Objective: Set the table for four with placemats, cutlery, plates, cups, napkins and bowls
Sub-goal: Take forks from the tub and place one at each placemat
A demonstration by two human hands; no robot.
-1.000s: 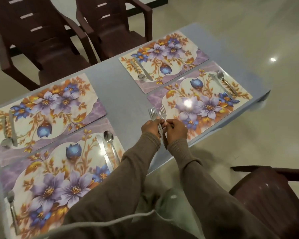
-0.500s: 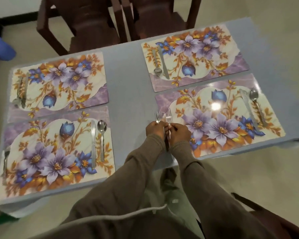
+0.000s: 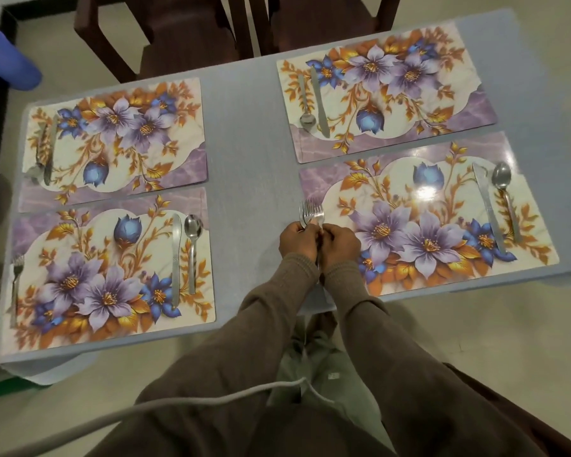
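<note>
Both hands meet at the bottom-middle of the frame, and that hasn't changed over the last second: the left hand (image 3: 298, 240) and right hand (image 3: 340, 244) are pressed together, fingers curled round a bundle of forks (image 3: 310, 214) whose tines stick up just past the knuckles. What did change is the view. It swung from an angled look at the right side to pretty much square over the table (image 3: 248, 133), so all four placemats show now.

Each mat already has a knife and spoon. The lower left mat (image 3: 112, 268) also has a fork (image 3: 15, 285) on its left edge, so that seat's cutlery looks done. The lower right mat (image 3: 426, 219), right beside the hands, has no fork yet, so I'd guess one gets peeled off the bundle for its left edge. How many forks are in the bundle I can't tell. No plates, cups, napkins or bowls out yet, so this is still early.
</note>
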